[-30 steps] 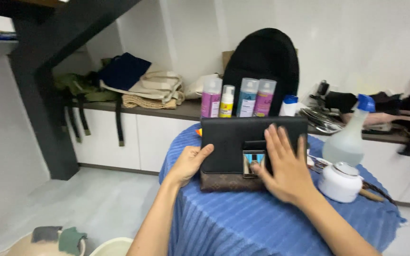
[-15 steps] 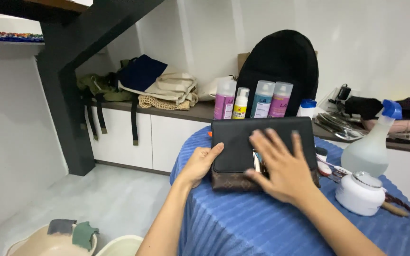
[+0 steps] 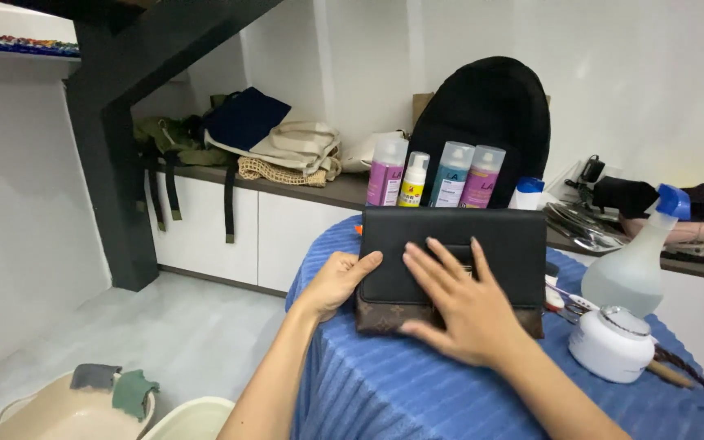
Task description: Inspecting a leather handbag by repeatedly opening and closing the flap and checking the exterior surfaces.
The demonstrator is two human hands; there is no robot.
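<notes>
A: Where's the black clutch bag [image 3: 450,253] rn?

B: Flat on the blue ribbed tablecloth [image 3: 417,391], near the table's back edge, in front of the row of spray bottles [image 3: 433,175].

A: And the hands?

B: Right hand [image 3: 458,305] lies palm-down on the flap, fingers [image 3: 437,265] spread apart, pressing flat, not clamped. Left hand [image 3: 337,281] cups the bag's left edge, thumb on top of the flap, other fingers curled by the side; can't tell if they reach under.

A: Materials?

B: Flap's smooth matte black, rectangular. Under it a brown patterned strip shows along the bottom, w/ the right palm over part of it.

A: Nearby?

B: White round lidded jar [image 3: 613,346] just right of the bag, translucent spray bottle [image 3: 637,261] w/ blue trigger behind it. Black backpack [image 3: 486,114] upright behind the bottles.
</notes>
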